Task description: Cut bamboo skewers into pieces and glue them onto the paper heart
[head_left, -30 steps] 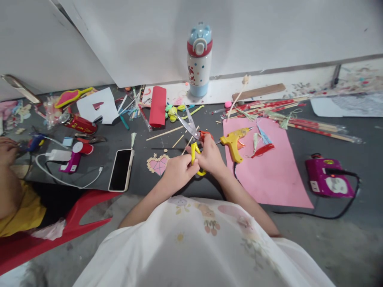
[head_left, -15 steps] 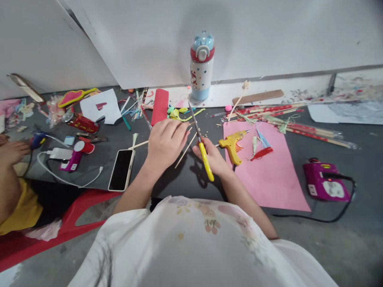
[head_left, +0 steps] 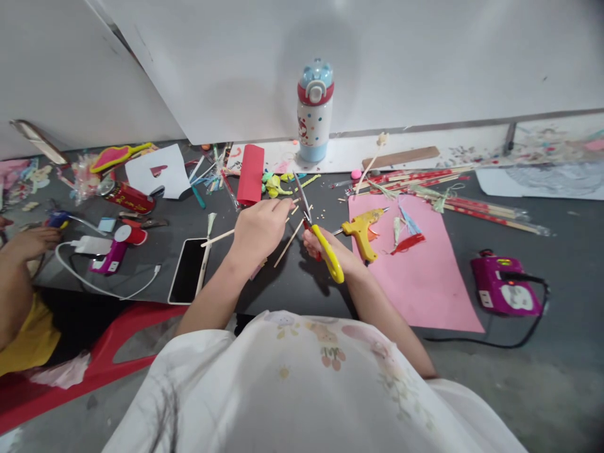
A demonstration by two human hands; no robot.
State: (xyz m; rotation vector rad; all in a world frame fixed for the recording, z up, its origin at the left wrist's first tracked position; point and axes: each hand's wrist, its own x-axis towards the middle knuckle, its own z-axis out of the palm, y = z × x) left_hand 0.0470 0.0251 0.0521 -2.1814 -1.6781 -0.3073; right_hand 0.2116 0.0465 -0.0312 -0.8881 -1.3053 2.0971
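Observation:
My right hand [head_left: 325, 248] is closed round a pair of scissors [head_left: 325, 245] with yellow and red handles. The blades point away from me, slightly parted, beside the fingertips of my left hand [head_left: 264, 229]. Those fingers are pinched on a thin wooden stick [head_left: 294, 209], whose short end shows near the blades; the rest is hidden by the hand. Under the hands, another thin stick [head_left: 289, 244] lies slanted on the dark table. Small cut bits [head_left: 321, 212] are scattered beyond the scissors. A pale stick [head_left: 218, 238] emerges left of my left hand.
Right of my hands, a yellow glue gun [head_left: 363, 233] and tassels [head_left: 410, 229] lie on pink paper [head_left: 425, 283]. A bottle [head_left: 315, 119] stands at the back. A phone [head_left: 187, 270] lies left. Another person's hand [head_left: 35, 245] is at the far left; a purple box [head_left: 507, 286] sits right.
The scissor blades have parted a little and the red handle now shows. My left hand has shifted slightly down near the blades. The view has moved slightly.

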